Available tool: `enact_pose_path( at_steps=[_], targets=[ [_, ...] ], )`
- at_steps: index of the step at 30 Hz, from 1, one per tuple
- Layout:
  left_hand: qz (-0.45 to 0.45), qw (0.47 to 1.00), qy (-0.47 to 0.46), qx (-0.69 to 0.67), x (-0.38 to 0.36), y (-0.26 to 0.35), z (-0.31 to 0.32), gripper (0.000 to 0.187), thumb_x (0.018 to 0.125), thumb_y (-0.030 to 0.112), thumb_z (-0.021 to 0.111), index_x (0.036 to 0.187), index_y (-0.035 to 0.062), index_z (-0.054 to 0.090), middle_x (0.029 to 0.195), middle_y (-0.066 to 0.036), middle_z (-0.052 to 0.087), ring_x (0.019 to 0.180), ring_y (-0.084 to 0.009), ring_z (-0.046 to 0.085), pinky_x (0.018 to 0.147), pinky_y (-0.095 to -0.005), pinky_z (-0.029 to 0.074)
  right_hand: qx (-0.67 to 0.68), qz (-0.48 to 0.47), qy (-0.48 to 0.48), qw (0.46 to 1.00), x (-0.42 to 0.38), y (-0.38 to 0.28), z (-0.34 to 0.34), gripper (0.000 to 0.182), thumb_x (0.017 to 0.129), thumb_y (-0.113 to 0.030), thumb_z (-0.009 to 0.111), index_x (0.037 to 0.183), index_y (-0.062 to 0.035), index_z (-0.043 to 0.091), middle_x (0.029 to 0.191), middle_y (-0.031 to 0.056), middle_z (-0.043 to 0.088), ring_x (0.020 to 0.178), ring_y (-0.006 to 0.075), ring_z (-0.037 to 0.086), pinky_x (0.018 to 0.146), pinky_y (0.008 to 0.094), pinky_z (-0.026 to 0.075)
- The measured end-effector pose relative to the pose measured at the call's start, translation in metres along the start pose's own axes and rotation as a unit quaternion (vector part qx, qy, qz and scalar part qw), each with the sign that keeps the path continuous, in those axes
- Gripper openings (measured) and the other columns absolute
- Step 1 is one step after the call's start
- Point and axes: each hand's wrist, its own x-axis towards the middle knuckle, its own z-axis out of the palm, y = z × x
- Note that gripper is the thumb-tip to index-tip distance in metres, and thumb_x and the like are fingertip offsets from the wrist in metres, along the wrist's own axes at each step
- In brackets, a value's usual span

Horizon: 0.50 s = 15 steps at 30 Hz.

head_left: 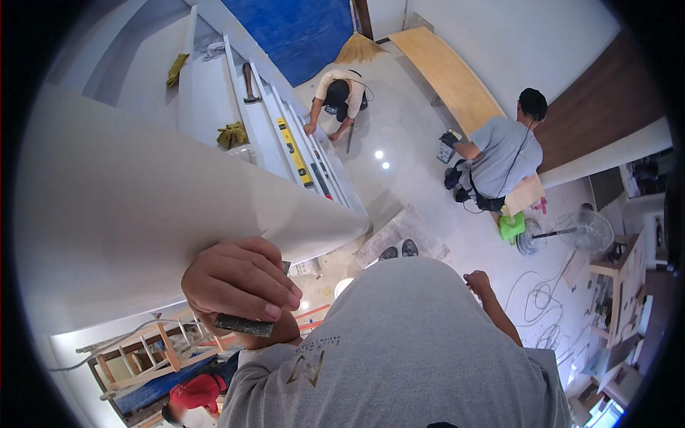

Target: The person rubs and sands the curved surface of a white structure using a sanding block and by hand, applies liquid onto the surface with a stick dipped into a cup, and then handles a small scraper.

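Observation:
My left hand [239, 278] is raised by the edge of a large white curved panel [143, 200]. Its fingers are wrapped over a dark grey, flat sanding block [244, 326], with one end showing below the fingers and a small corner beyond them. Most of the block is hidden by the hand. My right hand [478, 282] hangs low at my side, fingers curled in, with nothing visible in it.
Shelving holds a hammer [250, 83], yellow spirit level [295, 151] and work gloves [232, 135]. One person [341, 96] crouches beside it; another [503, 153] works by a wooden board [449, 75]. A fan [585, 230] and cables [546, 299] lie right; a person in red [196, 392] is lower left.

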Motion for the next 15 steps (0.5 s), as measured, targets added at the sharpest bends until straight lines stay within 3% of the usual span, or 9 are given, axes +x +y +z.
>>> enact_pose_path(
  at_steps=[5, 8, 11, 13, 14, 15],
  targets=[
    [0.007, 1.000, 0.010, -0.012, -0.004, -0.002, 0.003, 0.026, 0.094, 0.025, 0.066, 0.104, 0.0012, 0.066, 0.105, -0.021, 0.072, 0.093, -0.0289, 0.074, 0.077, -0.0406, 0.051, -0.158, -0.080, -0.005, 0.984, 0.005, 0.008, 0.004, 0.011, 0.082, -0.023, 0.067, 0.083, -0.0123, 0.066, 0.075, 0.0061, 0.070, 0.079, 0.0255, 0.069, 0.066, 0.0427, 0.054],
    [0.035, 0.999, -0.019, -0.018, 0.002, -0.008, -0.001, 0.028, 0.089, 0.021, 0.070, 0.105, -0.0014, 0.068, 0.105, -0.022, 0.071, 0.088, -0.0292, 0.073, 0.068, -0.0377, 0.050, -0.097, -0.091, 0.001, 0.991, 0.020, 0.027, 0.026, 0.014, 0.078, -0.024, 0.072, 0.087, -0.0147, 0.068, 0.075, 0.0063, 0.068, 0.080, 0.0280, 0.068, 0.069, 0.0450, 0.052],
    [0.018, 0.999, -0.038, -0.025, -0.007, -0.013, -0.004, 0.025, 0.085, 0.017, 0.072, 0.102, -0.0013, 0.067, 0.103, -0.022, 0.072, 0.083, -0.0308, 0.073, 0.065, -0.0377, 0.049, -0.264, -0.130, 0.052, 0.954, 0.019, 0.026, 0.030, 0.016, 0.078, -0.024, 0.072, 0.093, -0.0184, 0.072, 0.092, 0.0113, 0.069, 0.096, 0.0304, 0.065, 0.080, 0.0487, 0.052],
    [0.000, 1.000, 0.024, 0.012, -0.005, -0.015, 0.012, 0.023, 0.083, 0.013, 0.072, 0.100, -0.0009, 0.068, 0.097, -0.022, 0.072, 0.079, -0.0309, 0.072, 0.066, -0.0374, 0.050, -0.166, -0.075, 0.069, 0.981, 0.035, 0.016, 0.028, 0.017, 0.083, -0.029, 0.065, 0.087, -0.0152, 0.073, 0.094, 0.0125, 0.068, 0.097, 0.0336, 0.065, 0.082, 0.0484, 0.053],
    [-0.017, 0.996, 0.080, 0.022, -0.006, -0.019, 0.020, 0.021, 0.082, 0.012, 0.071, 0.099, -0.0008, 0.068, 0.093, -0.021, 0.073, 0.077, -0.0298, 0.072, 0.066, -0.0373, 0.050, -0.203, -0.142, 0.093, 0.964, 0.012, -0.011, -0.002, 0.025, 0.086, -0.033, 0.062, 0.089, -0.0117, 0.074, 0.094, 0.0138, 0.069, 0.097, 0.0335, 0.065, 0.083, 0.0473, 0.053],
    [-0.041, 0.990, 0.130, 0.034, -0.010, -0.026, 0.032, 0.022, 0.083, 0.013, 0.071, 0.099, -0.0015, 0.067, 0.091, -0.020, 0.072, 0.076, -0.0277, 0.071, 0.066, -0.0364, 0.050, -0.100, -0.089, 0.106, 0.985, 0.002, -0.037, -0.025, 0.026, 0.086, -0.035, 0.062, 0.089, -0.0113, 0.074, 0.094, 0.0145, 0.069, 0.098, 0.0334, 0.064, 0.084, 0.0471, 0.052]
  ],
)
